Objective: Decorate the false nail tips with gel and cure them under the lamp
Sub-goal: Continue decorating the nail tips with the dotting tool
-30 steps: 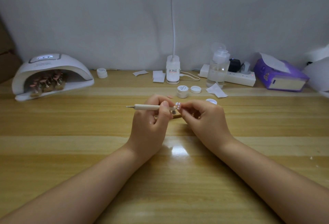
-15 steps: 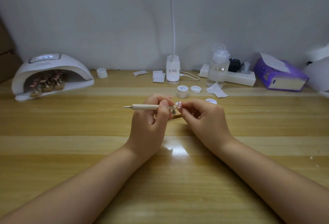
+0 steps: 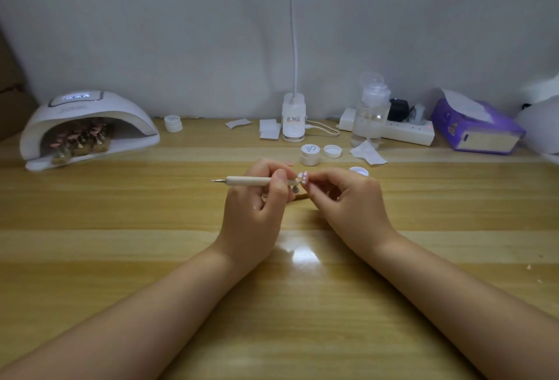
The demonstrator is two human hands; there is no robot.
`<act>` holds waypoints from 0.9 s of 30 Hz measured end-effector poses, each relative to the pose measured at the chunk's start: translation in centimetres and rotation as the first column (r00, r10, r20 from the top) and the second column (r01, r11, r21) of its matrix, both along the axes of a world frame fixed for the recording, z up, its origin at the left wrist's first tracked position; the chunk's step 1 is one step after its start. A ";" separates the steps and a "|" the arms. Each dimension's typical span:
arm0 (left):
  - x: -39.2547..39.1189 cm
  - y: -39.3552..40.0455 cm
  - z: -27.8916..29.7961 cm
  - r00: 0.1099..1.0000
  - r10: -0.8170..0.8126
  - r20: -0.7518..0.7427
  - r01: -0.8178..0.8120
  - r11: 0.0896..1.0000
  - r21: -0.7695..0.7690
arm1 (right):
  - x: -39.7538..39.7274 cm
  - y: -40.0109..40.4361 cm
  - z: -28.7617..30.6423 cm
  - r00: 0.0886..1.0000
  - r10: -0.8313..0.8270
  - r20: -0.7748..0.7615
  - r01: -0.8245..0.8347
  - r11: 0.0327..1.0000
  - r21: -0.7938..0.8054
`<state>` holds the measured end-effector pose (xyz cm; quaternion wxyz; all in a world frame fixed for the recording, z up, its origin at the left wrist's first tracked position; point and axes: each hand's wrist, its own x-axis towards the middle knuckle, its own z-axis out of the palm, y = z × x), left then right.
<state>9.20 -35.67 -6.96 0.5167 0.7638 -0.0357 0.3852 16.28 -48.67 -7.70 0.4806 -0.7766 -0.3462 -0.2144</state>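
My left hand (image 3: 257, 198) grips a beige dotting pen (image 3: 251, 181) that lies level, its metal point sticking out to the left. The pen's right end meets a small pink false nail tip (image 3: 304, 177) with white dots, mounted on a little stand. My right hand (image 3: 348, 198) pinches that tip with curled fingers. Both hands hover over the middle of the wooden table (image 3: 121, 258). At the far left the white curing lamp (image 3: 87, 128) holds several pink nail tips on stands (image 3: 81, 140) under its dome.
A closed gel pot (image 3: 310, 154), a loose white lid (image 3: 332, 151) and an open pot (image 3: 359, 171) sit just behind my hands. Further back stand a lamp base (image 3: 293, 121), a pump bottle (image 3: 370, 113), a power strip (image 3: 405, 133), paper wipes (image 3: 367, 153) and a purple tissue box (image 3: 476, 128).
The pen has slid slightly to the left in my left hand. Both hands stay in the same spot around the nail tip.
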 end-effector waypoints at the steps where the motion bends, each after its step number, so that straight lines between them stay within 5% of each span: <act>1: 0.0 0.0 0.0 1.000 0.001 -0.004 -0.001 1.000 0.002 | 0.0 0.0 0.0 1.000 0.001 0.000 -0.001 1.000 0.000; 27: 0.1 0.1 -0.1 0.999 -0.016 0.044 0.017 0.999 -0.035 | -0.1 -0.1 0.0 1.000 0.006 0.009 -0.006 1.000 0.007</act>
